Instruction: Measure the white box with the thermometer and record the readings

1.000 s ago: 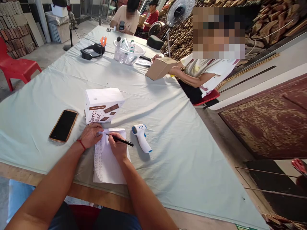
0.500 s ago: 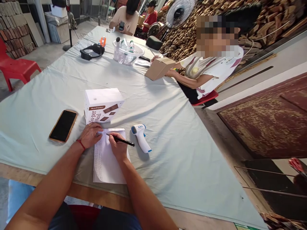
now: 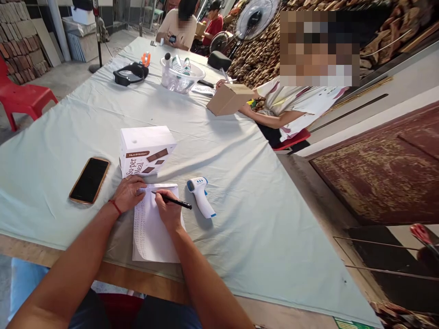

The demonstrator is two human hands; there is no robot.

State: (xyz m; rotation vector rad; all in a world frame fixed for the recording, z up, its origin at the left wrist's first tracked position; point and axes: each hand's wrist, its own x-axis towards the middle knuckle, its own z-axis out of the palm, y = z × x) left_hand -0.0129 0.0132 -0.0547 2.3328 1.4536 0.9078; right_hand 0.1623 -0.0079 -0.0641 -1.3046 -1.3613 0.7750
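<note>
A black pen is held in my right hand, its tip touching or just over the upper part of a white notepad. Rows of small handwriting run down the pad's left side. My left hand lies flat with fingers stretched out, over the pad's upper left corner. Just beyond it stands a white NutriMotion box. To the right of the pad lies a white and blue infrared thermometer. A phone in an orange-edged case lies face up at the left.
Farther along the cloth-covered table are a black headset, an orange tape dispenser and a clear basket of bottles. At the right a seated person holds a cardboard box. A fan stands behind.
My hands and the pen have hardly moved. The person at the right has tilted the cardboard box slightly and shifted their head. The whole view has drifted a little.
</note>
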